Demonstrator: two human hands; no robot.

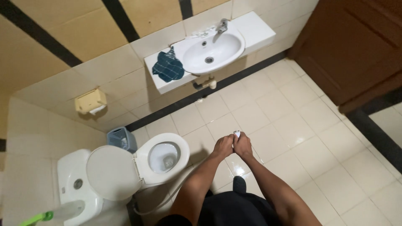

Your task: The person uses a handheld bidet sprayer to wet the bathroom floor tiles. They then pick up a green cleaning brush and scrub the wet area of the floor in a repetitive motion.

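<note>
In a tiled bathroom, seen from the head camera looking down: two bare forearms reaching forward, hands pressed together over the pale floor (293,129). Left hand (223,146) and right hand (243,145) touching, fingers of both curled shut around a small white object (237,134), only its tip showing above the knuckles, just right of the toilet. What the object is, cannot tell. Dark clothing at the bottom edge, between the arms.

To the left of the hands, a white toilet (142,167), lid (111,172) raised against the tank, seat down, bowl open. Behind it, against the wall, a small blue bin (118,138). Higher on the wall, a yellowish paper holder (90,101) with a bit of white paper hanging out. At the bottom left corner, a green-handled brush (42,217), partly cut off.

Farther off, at the top, a white sink (213,50) set in a white counter, with a metal tap (222,26). On the counter's left end, a crumpled dark blue cloth (168,67). At the right, a brown wooden door (356,46).
</note>
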